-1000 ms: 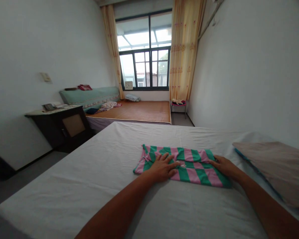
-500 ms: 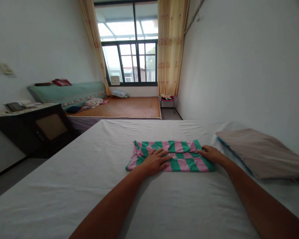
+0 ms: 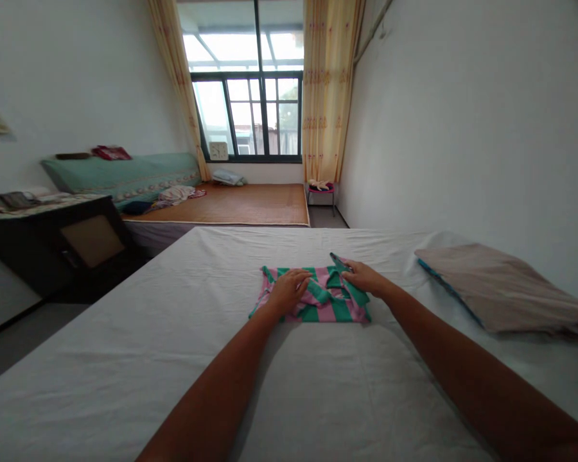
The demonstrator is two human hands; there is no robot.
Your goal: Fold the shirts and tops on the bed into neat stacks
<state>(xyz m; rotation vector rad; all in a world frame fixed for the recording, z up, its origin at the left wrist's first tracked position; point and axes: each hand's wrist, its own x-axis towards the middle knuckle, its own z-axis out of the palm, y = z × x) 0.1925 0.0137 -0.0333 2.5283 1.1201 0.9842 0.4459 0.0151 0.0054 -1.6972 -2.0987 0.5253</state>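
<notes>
At 6 o'clock in the head view, a pink-and-green striped cloth (image 3: 320,293), probably a garment, lies in flat layers on a white sheet (image 3: 173,346). At its 2 o'clock end, the right hand (image 3: 366,278) has its grip closed on a raised flap. Toward 9 o'clock, the left hand (image 3: 290,289) rests on the cloth, fingers lightly curled; whether its grip pinches any fabric, I cannot tell. Well apart at 3 o'clock lies a folded grey-brown cloth (image 3: 501,289). The step in hand looks like folding the right end inward. The next move seems to call for laying that flap flat toward 9 o'clock while the left hand steadies the layers, then clears the fold.
</notes>
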